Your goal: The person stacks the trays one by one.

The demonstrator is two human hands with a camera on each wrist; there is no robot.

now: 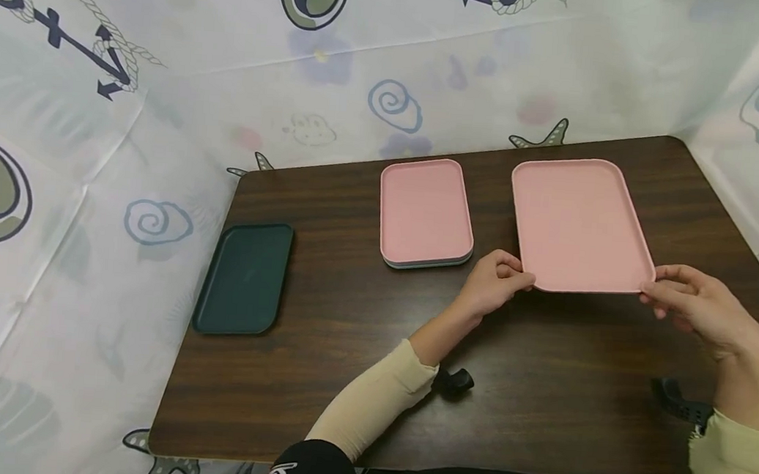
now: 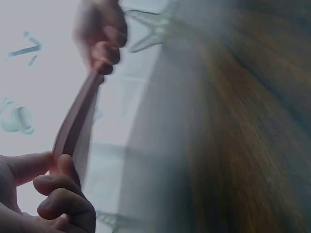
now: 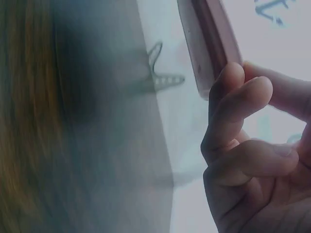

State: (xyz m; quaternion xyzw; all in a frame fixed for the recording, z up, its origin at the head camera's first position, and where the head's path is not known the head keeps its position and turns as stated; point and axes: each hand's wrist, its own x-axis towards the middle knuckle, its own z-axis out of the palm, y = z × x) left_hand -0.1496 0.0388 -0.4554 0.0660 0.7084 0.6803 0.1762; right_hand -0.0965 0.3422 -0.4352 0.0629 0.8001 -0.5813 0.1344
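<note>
Seen from across the desk, a person holds up a large square pink tray (image 1: 581, 225) at the right side of a brown wood-grain table (image 1: 330, 380). The left hand (image 1: 498, 282) pinches the tray's near left corner between thumb and fingers; the right hand (image 1: 695, 303) pinches the near right corner the same way, its other fingers curled loosely below. Both wrist views show the tray edge-on, its near edge raised clear of the tabletop; whether the far edge touches the wood I cannot tell. The tray's flat inner face is turned up towards the person, with a low rim all round

To the left of the large tray, near the back of the table, lies a smaller pink tray (image 1: 426, 211), stacked on a grey-green one (image 1: 425, 265) of which only a thin edge shows. Farther left, well apart from that stack, a dark green tray (image 1: 244, 279) lies flat beside the table's left edge. The person wears pale yellow sleeves (image 1: 375, 398), and a dark strap (image 1: 679, 401) shows by the right wrist. Behind and to the left hangs a white cloth (image 1: 230, 109) printed with anchors, shells and starfish
</note>
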